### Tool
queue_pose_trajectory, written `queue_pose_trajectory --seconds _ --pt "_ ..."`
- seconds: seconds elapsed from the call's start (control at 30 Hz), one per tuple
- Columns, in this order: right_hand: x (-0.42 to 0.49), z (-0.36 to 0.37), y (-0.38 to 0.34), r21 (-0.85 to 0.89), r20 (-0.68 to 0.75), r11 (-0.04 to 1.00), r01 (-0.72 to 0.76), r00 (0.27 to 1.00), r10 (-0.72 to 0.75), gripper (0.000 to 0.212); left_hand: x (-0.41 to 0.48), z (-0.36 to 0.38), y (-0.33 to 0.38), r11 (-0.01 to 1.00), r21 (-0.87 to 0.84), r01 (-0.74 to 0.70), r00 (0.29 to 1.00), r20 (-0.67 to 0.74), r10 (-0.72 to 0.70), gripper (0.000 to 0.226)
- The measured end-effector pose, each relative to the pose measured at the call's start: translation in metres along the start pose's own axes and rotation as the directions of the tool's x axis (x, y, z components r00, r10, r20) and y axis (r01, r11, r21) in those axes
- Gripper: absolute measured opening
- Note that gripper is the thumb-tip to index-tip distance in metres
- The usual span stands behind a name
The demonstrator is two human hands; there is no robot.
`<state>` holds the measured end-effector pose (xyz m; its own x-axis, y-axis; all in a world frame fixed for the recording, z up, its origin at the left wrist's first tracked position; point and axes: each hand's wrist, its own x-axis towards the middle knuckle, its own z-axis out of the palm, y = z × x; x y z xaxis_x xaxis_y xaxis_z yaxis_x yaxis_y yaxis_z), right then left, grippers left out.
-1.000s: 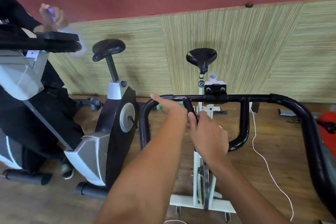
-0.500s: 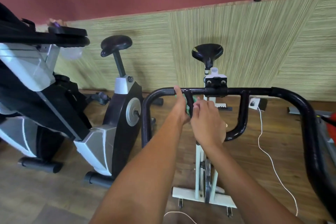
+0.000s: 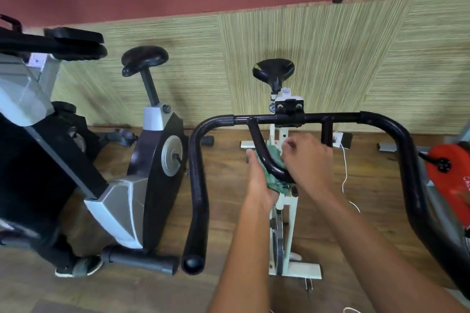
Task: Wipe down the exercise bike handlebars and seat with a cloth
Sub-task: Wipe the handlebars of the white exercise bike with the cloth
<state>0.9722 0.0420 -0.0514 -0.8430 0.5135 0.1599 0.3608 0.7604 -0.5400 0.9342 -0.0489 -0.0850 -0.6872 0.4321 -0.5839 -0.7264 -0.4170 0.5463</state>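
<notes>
Soft green cloth (image 3: 276, 168), gripped by left hand (image 3: 259, 175) and right hand (image 3: 309, 160), is wrapped around the rigid handlebars (image 3: 267, 157); bunched folds are best held.

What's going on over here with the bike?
A person is wiping the exercise bike's black handlebars. Both hands work a green cloth around the inner curved bar: the left hand holds the cloth under it, the right hand grips from the other side. The seat beyond is untouched right now.
</notes>
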Motion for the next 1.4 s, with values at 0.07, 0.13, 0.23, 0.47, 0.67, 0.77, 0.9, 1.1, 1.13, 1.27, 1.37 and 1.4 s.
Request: queue_pose_trajectory --seconds 0.07,0.13,0.23,0.47,0.67,0.77,0.9,1.1,1.13,1.27,1.37,1.4 --pt "-0.003 0.005 0.013 -0.047 -0.054 0.999 0.018 0.998 -0.021 0.035 0.001 0.0 0.003 1.0 -0.019 -0.009 1.0 0.002 0.009 0.078" --pt "-0.006 0.012 0.015 -0.109 -0.089 0.993 0.04 0.995 -0.05 0.041 0.009 0.004 0.018 1.0 -0.009 -0.013 0.999 -0.053 0.012 0.078" --pt "-0.007 0.016 0.01 -0.085 -0.101 0.996 0.018 0.995 -0.026 0.035 0.018 0.011 0.03 0.997 -0.024 -0.072 0.989 -0.131 0.069 0.073" --pt "-0.009 0.019 0.009 -0.051 -0.202 0.999 0.001 0.979 -0.011 0.03 0.007 0.013 -0.022 0.997 0.001 -0.08 0.963 -0.257 0.078 0.062" --pt "-0.013 0.018 0.015 -0.043 -0.192 0.998 0.043 0.98 -0.051 0.03 0.029 0.013 0.022 0.978 0.182 -0.097 0.947 -0.285 0.147 0.071" --pt "-0.014 0.018 0.018 -0.034 -0.194 0.997 0.075 0.978 -0.08 0.029 0.027 0.028 0.04 0.857 0.505 -0.103 0.899 -0.321 0.297 0.072" --pt "-0.011 0.019 0.018 -0.044 -0.181 0.997 0.067 0.981 -0.074 0.036 0.016 0.061 0.053 0.597 0.802 -0.035 0.802 -0.334 0.495 0.064" --pt "-0.009 0.017 0.014 -0.028 -0.126 1.0 0.007 0.992 -0.011 0.023 0.018 0.065 0.056 0.438 0.896 0.078 0.725 -0.352 0.592 0.046" --pt "-0.01 0.017 0.013 -0.013 -0.129 1.0 0.002 0.992 -0.003 0.023 0.016 0.065 0.053 0.408 0.909 0.089 0.716 -0.343 0.608 0.045" --pt "-0.012 0.017 0.014 0.012 -0.16 1.0 0.009 0.987 -0.006 0.027 0.012 0.06 0.04 0.354 0.929 0.104 0.7 -0.321 0.638 0.042" --pt "-0.013 0.017 0.014 0.023 -0.159 1.0 0.001 0.987 0.003 0.027 0.006 0.056 0.035 0.368 0.924 0.101 0.698 -0.329 0.636 0.044" --pt "-0.013 0.017 0.013 0.029 -0.16 1.0 -0.007 0.987 0.012 0.027 0.005 0.055 0.032 0.371 0.924 0.093 0.698 -0.326 0.638 0.044"
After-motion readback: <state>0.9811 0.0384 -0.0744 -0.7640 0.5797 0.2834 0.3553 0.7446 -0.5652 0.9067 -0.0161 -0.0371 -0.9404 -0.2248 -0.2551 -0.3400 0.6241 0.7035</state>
